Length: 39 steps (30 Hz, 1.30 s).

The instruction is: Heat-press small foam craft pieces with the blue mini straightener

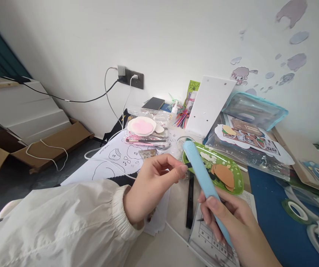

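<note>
Just right of the L hand (158, 181), head view, a small dark piece (187, 165) sits pinched b/w thumb and index finger, mostly hidden by the fingertips. It overlaps the near-side edge of the light-blue tool (199, 167); can't tell if they touch or one's just behind the other.

The R hand (226, 215) is closed around that tool's lower part, thumb on top, fingers wrapped under. Its long axis runs on a slant: rounded, ridged end up and away, toward the L fingertips; other end down, toward the R palm. So the dark piece lies up and left of the R hand, approx. level w/ the tool's upper half. The L hand is nearer that upper end; the R has the grip.

Beyond the R hand: green tray (241, 181) w/ brown cutouts (223, 176) and white cutouts (208, 157). Below the L fingertips, a long black strip (189, 205) on the counter (145, 252). Under the R hand, a printed sheet (204, 231) w/ a grid, text too small to read. Right of the R hand, a roll of green tape (287, 212) on a dark-blue mat (267, 204).

Writing: far past both hands, a green packet (194, 86) reads "LISA", Chinese characters under it. Past the L hand, a drawing sheet (111, 157) has outlined shapes w/ tiny characters inside, illegible. No brand legible on the tool.
</note>
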{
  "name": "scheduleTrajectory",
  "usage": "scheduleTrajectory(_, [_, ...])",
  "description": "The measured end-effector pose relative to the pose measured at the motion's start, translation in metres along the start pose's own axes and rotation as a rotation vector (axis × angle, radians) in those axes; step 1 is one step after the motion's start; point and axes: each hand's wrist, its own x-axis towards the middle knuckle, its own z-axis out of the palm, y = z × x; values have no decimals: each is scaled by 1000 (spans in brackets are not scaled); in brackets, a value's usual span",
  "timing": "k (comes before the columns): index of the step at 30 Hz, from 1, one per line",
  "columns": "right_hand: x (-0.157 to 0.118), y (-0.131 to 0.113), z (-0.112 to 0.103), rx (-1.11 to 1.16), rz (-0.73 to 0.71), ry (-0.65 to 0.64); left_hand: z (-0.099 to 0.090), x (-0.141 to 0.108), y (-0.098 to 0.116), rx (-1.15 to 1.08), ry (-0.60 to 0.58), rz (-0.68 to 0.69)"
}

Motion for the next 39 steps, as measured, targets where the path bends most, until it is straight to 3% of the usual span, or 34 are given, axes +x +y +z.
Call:
scheduleTrajectory(14, [2,-3,-4,146,-68,3,-2,4,0,-20,24,-7])
scheduleTrajectory(24, [3,-6,-1,27,-14,-50,-2,2,-3,10,-38,-39])
scheduleTrajectory(29, [3,-5,-2,-19,7,-35,-2,2,-3,33,-67,-32])
scheduleTrajectory(39, [-2,-3,-4,7,-44,66,-1,0,0,-19,-2,-31])
